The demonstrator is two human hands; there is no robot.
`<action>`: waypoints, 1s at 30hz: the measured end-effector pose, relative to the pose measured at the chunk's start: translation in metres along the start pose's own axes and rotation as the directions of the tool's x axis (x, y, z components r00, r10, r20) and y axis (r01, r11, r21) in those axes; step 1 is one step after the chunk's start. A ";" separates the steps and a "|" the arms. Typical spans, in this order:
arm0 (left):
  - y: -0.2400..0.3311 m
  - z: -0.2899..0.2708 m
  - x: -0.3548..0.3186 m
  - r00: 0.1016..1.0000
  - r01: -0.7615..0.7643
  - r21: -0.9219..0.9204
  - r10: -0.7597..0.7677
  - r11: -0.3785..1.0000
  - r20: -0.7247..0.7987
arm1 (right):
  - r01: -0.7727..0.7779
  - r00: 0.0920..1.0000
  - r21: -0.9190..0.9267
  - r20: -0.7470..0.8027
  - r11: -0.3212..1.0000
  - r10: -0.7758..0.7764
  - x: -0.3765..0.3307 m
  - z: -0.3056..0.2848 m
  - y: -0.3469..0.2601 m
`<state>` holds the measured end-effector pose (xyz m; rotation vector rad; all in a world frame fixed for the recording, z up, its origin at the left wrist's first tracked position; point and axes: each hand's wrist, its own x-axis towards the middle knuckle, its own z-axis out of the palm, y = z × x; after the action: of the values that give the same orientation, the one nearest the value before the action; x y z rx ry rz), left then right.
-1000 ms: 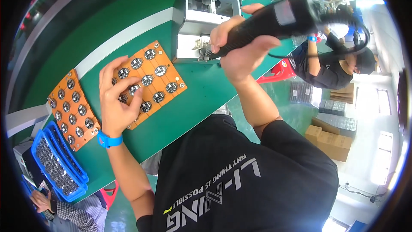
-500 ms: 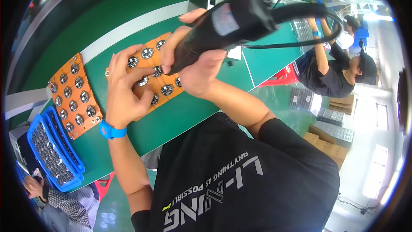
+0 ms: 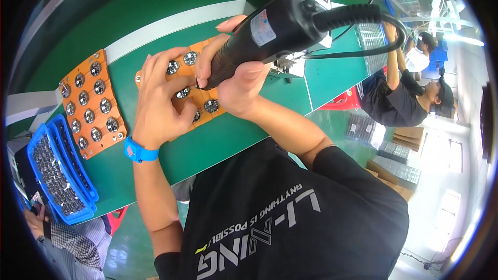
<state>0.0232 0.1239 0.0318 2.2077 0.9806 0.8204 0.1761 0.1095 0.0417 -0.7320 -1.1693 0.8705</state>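
Observation:
My right hand (image 3: 239, 89) is wrapped round a thick black electric screwdriver (image 3: 259, 33), whose cable loops away to the right. The screwdriver slants down to the left toward an orange fixture plate (image 3: 201, 95) on the green bench; its tip is hidden behind my fingers. Small round circuit boards (image 3: 211, 105) sit in rows in that plate. My left hand (image 3: 161, 96), with a blue wrist strap (image 3: 139, 151), lies over the plate's left part. Its fingers are spread, thumb and forefinger apart on either side of a round board (image 3: 183, 93).
Left of my hand lies a second orange plate (image 3: 92, 109) with round boards. Blue bins (image 3: 85, 211) of small parts stand at the bench's left end. A grey-white device (image 3: 327, 41) stands behind the screwdriver. Co-workers sit at right (image 3: 397, 98) and lower left (image 3: 78, 243).
The view has shifted slightly, so the plates and device appear displaced. Both hands stay over the same plate, and the screwdriver remains in my right hand, its body tilted a little differently.

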 end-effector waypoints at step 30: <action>-0.013 -0.028 -0.011 0.971 -0.039 -0.071 0.021 0.997 -0.237 | 0.086 0.928 -0.318 -0.320 0.944 -0.192 0.022 -0.098 -0.085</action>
<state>-0.0086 0.1296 0.0367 2.0990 1.0098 1.1358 0.2902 0.0837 0.1005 -0.9917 -1.0281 0.4214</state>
